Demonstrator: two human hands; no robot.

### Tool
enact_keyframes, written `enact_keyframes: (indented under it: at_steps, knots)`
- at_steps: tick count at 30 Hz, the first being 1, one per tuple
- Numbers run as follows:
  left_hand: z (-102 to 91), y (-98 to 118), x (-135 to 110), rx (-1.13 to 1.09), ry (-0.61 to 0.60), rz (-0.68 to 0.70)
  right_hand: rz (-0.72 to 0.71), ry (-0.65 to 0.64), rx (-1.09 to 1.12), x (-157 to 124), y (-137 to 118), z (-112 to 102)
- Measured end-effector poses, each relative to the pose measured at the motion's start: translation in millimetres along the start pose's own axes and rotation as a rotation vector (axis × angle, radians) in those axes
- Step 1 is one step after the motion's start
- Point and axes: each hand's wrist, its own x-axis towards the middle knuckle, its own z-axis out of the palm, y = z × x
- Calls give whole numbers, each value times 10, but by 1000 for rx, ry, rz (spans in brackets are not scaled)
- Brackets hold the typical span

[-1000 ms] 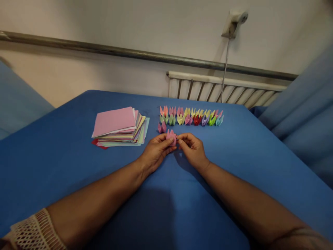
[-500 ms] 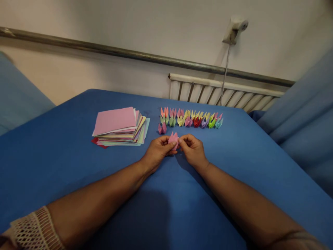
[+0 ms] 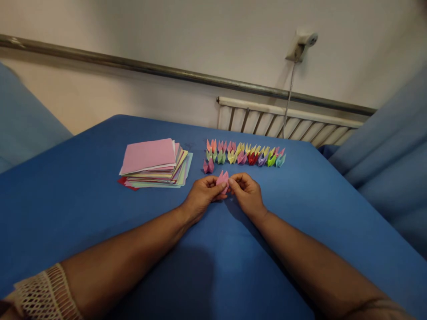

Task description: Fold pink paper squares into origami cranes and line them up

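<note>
Both hands meet near the middle of the blue table [image 3: 83,209], pinching a small pink folded paper piece [image 3: 222,179] between them. My left hand [image 3: 202,197] grips its left side with thumb and fingers closed. My right hand [image 3: 247,193] holds its right side the same way. Just beyond the hands stands a single pink folded piece [image 3: 208,166]. Behind it run two rows of several small folded pieces [image 3: 245,154] in pink, yellow, green, red and purple.
A stack of coloured square paper sheets [image 3: 154,162], pink on top, lies to the left of the hands. A white wall with a metal rail [image 3: 133,66] and a radiator [image 3: 287,124] is behind the table. Blue fabric [image 3: 390,151] hangs at the right.
The hands have kept the pink piece pinched between them with only slight finger shifts. The view has tilted a little.
</note>
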Motion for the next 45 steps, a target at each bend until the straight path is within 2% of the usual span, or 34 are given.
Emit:
enact_keyframes:
  at_steps: [6, 11, 21, 29, 36, 43, 45]
  knots:
    - [-18, -3, 7, 2, -22, -23, -17, 23, -54, 24, 57, -5]
    - [-33, 13, 17, -51, -27, -43, 1, 40, -11, 25, 25, -7]
    - [-40, -2, 28, -50, -16, -45, 23, -8, 68, 21, 34, 15]
    - [-40, 47, 18, -143, -125, -53, -17, 68, 84, 54, 15, 9]
    - [-35, 54, 17, -86, -141, -53, -26, 66, 91, 61, 11, -6]
    - [-7, 43, 16, -35, -40, 69, -87, 112, 37, 31, 23, 0]
    - [-5, 24, 24, 10, -29, 128, -127, 80, -10, 12, 19, 8]
